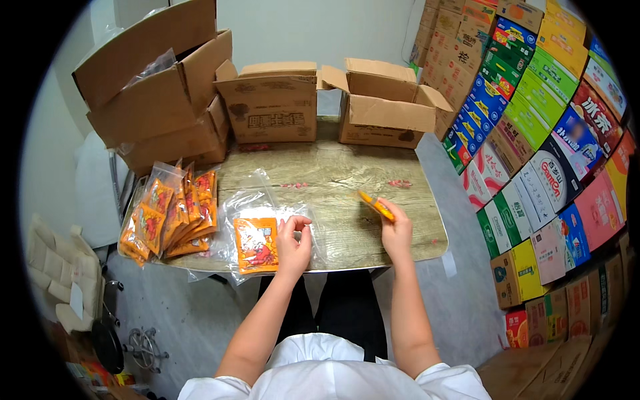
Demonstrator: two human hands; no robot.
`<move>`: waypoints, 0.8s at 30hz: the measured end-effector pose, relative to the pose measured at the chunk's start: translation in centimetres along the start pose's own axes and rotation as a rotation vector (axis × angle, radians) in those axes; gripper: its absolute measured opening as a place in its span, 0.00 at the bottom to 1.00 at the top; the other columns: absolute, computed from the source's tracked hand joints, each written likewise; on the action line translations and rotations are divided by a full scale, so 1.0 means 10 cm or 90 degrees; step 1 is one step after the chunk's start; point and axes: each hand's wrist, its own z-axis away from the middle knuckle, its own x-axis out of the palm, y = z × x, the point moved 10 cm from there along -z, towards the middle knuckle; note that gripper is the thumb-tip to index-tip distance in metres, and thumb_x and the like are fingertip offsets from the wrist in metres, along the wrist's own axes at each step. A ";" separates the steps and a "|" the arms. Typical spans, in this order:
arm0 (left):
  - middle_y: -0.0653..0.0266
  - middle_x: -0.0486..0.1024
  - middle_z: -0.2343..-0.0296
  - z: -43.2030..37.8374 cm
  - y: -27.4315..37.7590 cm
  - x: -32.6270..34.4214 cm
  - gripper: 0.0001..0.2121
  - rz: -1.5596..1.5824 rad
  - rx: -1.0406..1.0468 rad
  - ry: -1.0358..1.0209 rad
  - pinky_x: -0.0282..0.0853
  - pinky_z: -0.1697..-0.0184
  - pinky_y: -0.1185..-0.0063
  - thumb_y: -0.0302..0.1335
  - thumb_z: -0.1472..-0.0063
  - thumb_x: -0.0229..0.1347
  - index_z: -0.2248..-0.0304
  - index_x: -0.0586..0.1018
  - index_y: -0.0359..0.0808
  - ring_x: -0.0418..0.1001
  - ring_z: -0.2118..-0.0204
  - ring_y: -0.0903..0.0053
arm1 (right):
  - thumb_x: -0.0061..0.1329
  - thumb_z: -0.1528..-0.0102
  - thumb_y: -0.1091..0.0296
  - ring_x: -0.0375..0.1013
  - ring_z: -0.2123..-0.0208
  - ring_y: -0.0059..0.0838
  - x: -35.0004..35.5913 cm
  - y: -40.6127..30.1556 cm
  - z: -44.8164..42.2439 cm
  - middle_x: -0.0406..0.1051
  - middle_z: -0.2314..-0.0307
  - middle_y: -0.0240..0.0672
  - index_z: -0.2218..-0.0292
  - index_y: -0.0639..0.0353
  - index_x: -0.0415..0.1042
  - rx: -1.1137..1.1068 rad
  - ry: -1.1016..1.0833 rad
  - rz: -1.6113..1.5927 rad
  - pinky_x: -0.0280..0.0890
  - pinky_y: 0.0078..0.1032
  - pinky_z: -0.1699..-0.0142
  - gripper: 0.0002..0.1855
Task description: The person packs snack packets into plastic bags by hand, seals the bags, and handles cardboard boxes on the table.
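Note:
An orange packet [375,204] is pinched in my right hand [398,231], seen nearly edge-on above the right side of the table. My left hand [295,245] is over the table's near edge, its fingers loosely curled with a gap at the thumb. Against its left side lies another orange packet [255,246] with a red crayfish-like picture and writing, face up. Clear plastic bags [250,200] lie crumpled around and behind that packet. Farther left is a heap of bagged orange packets [175,215], several of them overlapping at the table's left edge.
Two opened cardboard boxes, a middle one [272,110] and a right one [390,115], stand along the wood-look table's [340,170] far edge. Larger stacked cartons [150,100] rise at the back left. Product cartons [530,150] are piled high on the right. An office chair [70,270] stands left.

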 end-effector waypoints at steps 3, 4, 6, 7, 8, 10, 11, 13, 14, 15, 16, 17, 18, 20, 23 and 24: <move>0.67 0.72 0.79 0.00 0.03 0.01 0.03 -0.014 0.013 -0.004 0.48 0.38 0.58 0.21 0.44 0.51 0.68 0.74 0.36 0.72 0.72 0.73 | 0.42 0.40 0.79 0.71 0.57 0.21 -0.05 0.06 0.04 0.72 0.61 0.37 0.54 0.70 0.67 0.117 0.017 -0.399 0.66 0.21 0.53 0.13; 0.67 0.72 0.79 0.01 0.03 0.00 0.03 -0.012 0.013 -0.003 0.48 0.38 0.58 0.21 0.43 0.51 0.68 0.74 0.36 0.73 0.72 0.73 | 0.42 0.40 0.79 0.71 0.57 0.21 -0.06 -0.01 0.07 0.72 0.61 0.37 0.54 0.70 0.67 0.119 0.014 -0.400 0.66 0.21 0.53 0.13; 0.66 0.72 0.76 0.01 0.02 0.02 0.04 -0.024 0.026 -0.017 0.56 0.50 0.69 0.20 0.44 0.51 0.68 0.74 0.34 0.71 0.70 0.77 | 0.42 0.41 0.81 0.71 0.57 0.22 0.03 -0.17 0.08 0.72 0.60 0.39 0.51 0.70 0.63 0.145 -0.016 -0.574 0.67 0.20 0.53 0.16; 0.65 0.72 0.74 0.02 0.03 0.03 0.04 -0.037 0.039 -0.029 0.65 0.63 0.81 0.19 0.44 0.51 0.68 0.74 0.31 0.70 0.69 0.81 | 0.41 0.41 0.83 0.72 0.58 0.22 0.13 -0.14 0.09 0.71 0.58 0.41 0.49 0.69 0.59 0.145 -0.045 -0.620 0.68 0.20 0.53 0.18; 0.65 0.72 0.74 0.02 0.04 0.03 0.04 -0.038 0.038 -0.028 0.65 0.63 0.81 0.19 0.44 0.51 0.68 0.74 0.31 0.70 0.69 0.81 | 0.41 0.41 0.83 0.72 0.58 0.22 0.15 -0.16 0.11 0.71 0.58 0.41 0.49 0.69 0.59 0.145 -0.047 -0.620 0.68 0.20 0.53 0.18; 0.66 0.73 0.78 0.02 0.03 0.04 0.04 -0.008 0.017 -0.037 0.49 0.38 0.58 0.21 0.44 0.51 0.68 0.74 0.36 0.73 0.72 0.73 | 0.40 0.41 0.83 0.73 0.58 0.23 0.27 -0.20 0.15 0.71 0.58 0.41 0.49 0.69 0.59 0.183 -0.082 -0.652 0.69 0.20 0.54 0.18; 0.66 0.73 0.78 0.03 0.04 0.04 0.04 -0.008 0.016 -0.036 0.49 0.38 0.58 0.21 0.44 0.51 0.68 0.74 0.36 0.73 0.72 0.73 | 0.40 0.41 0.84 0.74 0.59 0.24 0.30 -0.18 0.16 0.71 0.58 0.42 0.49 0.69 0.59 0.191 -0.082 -0.650 0.71 0.20 0.55 0.18; 0.66 0.73 0.78 0.04 0.08 0.07 0.04 -0.005 0.032 -0.047 0.49 0.39 0.58 0.21 0.44 0.51 0.68 0.74 0.36 0.73 0.73 0.72 | 0.40 0.41 0.84 0.74 0.59 0.24 0.35 -0.17 0.19 0.71 0.58 0.43 0.49 0.68 0.58 0.204 -0.096 -0.613 0.71 0.20 0.56 0.18; 0.66 0.73 0.78 0.04 0.07 0.06 0.04 -0.005 0.031 -0.046 0.49 0.39 0.58 0.21 0.44 0.51 0.68 0.74 0.36 0.73 0.73 0.72 | 0.40 0.42 0.84 0.74 0.59 0.25 0.39 -0.15 0.21 0.71 0.58 0.44 0.49 0.68 0.58 0.218 -0.108 -0.576 0.71 0.20 0.56 0.19; 0.67 0.72 0.79 0.04 0.08 0.06 0.04 -0.011 0.039 -0.052 0.50 0.39 0.58 0.21 0.44 0.51 0.68 0.74 0.37 0.73 0.73 0.72 | 0.42 0.42 0.84 0.75 0.60 0.26 0.42 -0.16 0.22 0.72 0.59 0.47 0.48 0.68 0.58 0.221 -0.120 -0.572 0.71 0.19 0.58 0.20; 0.67 0.72 0.79 0.04 0.09 0.07 0.05 -0.017 0.047 -0.059 0.50 0.39 0.59 0.20 0.44 0.51 0.67 0.74 0.37 0.73 0.73 0.71 | 0.42 0.42 0.84 0.75 0.60 0.26 0.44 -0.17 0.24 0.72 0.59 0.47 0.48 0.68 0.58 0.221 -0.120 -0.572 0.71 0.19 0.58 0.20; 0.67 0.72 0.79 0.04 0.08 0.07 0.05 -0.017 0.047 -0.058 0.50 0.39 0.59 0.20 0.44 0.51 0.67 0.74 0.37 0.73 0.73 0.71 | 0.43 0.43 0.83 0.75 0.61 0.26 0.45 -0.19 0.24 0.72 0.59 0.47 0.48 0.69 0.58 0.196 -0.119 -0.528 0.71 0.19 0.59 0.21; 0.67 0.72 0.79 0.05 0.08 0.07 0.05 -0.018 0.047 -0.056 0.50 0.39 0.59 0.20 0.44 0.51 0.67 0.74 0.37 0.73 0.73 0.71 | 0.45 0.43 0.83 0.76 0.62 0.26 0.45 -0.22 0.25 0.73 0.60 0.48 0.48 0.69 0.58 0.171 -0.118 -0.484 0.71 0.18 0.61 0.22; 0.67 0.72 0.79 0.05 0.08 0.06 0.05 -0.019 0.047 -0.053 0.51 0.40 0.59 0.20 0.45 0.50 0.67 0.74 0.37 0.73 0.73 0.71 | 0.47 0.44 0.82 0.76 0.64 0.24 0.42 -0.25 0.24 0.74 0.62 0.48 0.48 0.69 0.59 0.148 -0.118 -0.431 0.70 0.17 0.64 0.23; 0.67 0.72 0.80 0.05 0.10 0.07 0.06 -0.021 0.055 -0.052 0.51 0.40 0.59 0.20 0.45 0.50 0.67 0.74 0.37 0.73 0.72 0.71 | 0.48 0.45 0.82 0.76 0.66 0.22 0.43 -0.28 0.23 0.74 0.64 0.46 0.49 0.69 0.60 0.124 -0.149 -0.362 0.69 0.17 0.66 0.23; 0.66 0.72 0.79 0.05 0.11 0.07 0.06 -0.020 0.054 -0.056 0.51 0.40 0.59 0.19 0.45 0.50 0.67 0.74 0.37 0.73 0.72 0.71 | 0.48 0.45 0.82 0.75 0.66 0.20 0.46 -0.27 0.23 0.74 0.64 0.44 0.48 0.69 0.59 0.128 -0.167 -0.373 0.70 0.16 0.65 0.23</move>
